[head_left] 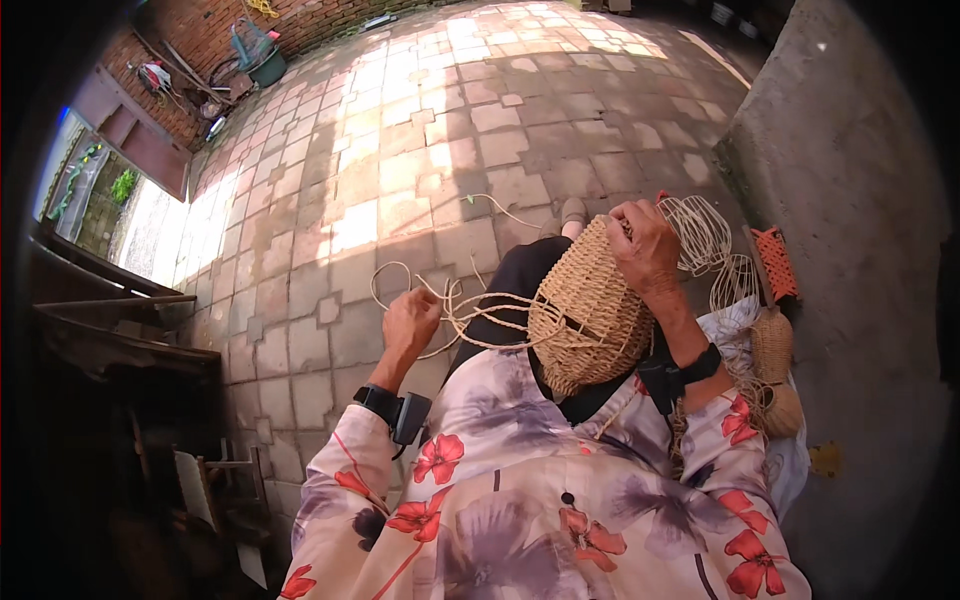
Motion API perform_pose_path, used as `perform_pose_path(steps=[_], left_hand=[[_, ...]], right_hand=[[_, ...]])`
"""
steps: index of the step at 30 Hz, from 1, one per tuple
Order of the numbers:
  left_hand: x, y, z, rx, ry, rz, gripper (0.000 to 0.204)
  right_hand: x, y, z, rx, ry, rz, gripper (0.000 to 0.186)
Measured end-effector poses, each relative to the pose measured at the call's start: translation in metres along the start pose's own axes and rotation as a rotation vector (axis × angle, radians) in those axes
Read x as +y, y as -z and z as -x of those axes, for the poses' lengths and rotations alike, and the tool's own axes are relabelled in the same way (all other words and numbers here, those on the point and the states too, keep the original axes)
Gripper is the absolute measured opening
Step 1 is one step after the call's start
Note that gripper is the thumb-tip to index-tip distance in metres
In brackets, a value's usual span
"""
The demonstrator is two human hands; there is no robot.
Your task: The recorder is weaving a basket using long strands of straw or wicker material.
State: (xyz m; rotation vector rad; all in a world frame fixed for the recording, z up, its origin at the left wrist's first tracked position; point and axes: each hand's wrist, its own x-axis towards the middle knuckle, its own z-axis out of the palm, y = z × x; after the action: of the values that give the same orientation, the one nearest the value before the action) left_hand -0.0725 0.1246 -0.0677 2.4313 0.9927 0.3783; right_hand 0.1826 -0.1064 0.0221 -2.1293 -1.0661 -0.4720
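A straw-coloured woven basket (pixel 588 270) rests on my lap, tilted, with a dark slit in its side. My right hand (pixel 645 245) is closed over its far right edge; the fingertips are partly hidden. From the slit area several twisted straw cords (pixel 497 297) run left in loose loops. My left hand (pixel 410 322) is closed on these cords, left of the basket and apart from it. Loose cord ends curl up beyond this hand. One thin strand (pixel 505 210) sticks out above my dark trousers.
Bundled straw cord (pixel 697 238), an orange-red woven piece (pixel 775 262) and smaller straw weavings (pixel 772 350) lie at my right, by a white sack (pixel 792 450) and a grey wall (pixel 850 200). Dark wooden furniture (pixel 125 335) stands at left. Paving (pixel 400 190) spreads ahead.
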Motion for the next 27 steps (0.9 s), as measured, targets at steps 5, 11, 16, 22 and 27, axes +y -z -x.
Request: perform_pose_path(steps=[5,11,16,22,27], left_hand=[[0.095,0.031,-0.006,0.214,-0.419,0.204,0.014],[0.123,0.01,0.005,-0.277,-0.65,0.302,0.014],[0.102,0.012,0.003,-0.194,-0.507,0.073,0.015],[0.06,0.02,-0.012,-0.199,-0.217,-0.051,0.015],[0.099,0.008,-0.012,-0.68,0.24,0.958,0.014]], right_hand=[[0.003,0.006,0.004,0.011,0.007,0.023,0.012],[-0.001,0.004,0.003,0.022,0.015,-0.019,0.009],[-0.001,0.008,0.006,0.012,-0.02,-0.029,0.009],[0.0,0.008,0.005,0.034,0.033,-0.015,0.008],[0.001,0.008,0.006,0.038,0.032,-0.029,0.008]])
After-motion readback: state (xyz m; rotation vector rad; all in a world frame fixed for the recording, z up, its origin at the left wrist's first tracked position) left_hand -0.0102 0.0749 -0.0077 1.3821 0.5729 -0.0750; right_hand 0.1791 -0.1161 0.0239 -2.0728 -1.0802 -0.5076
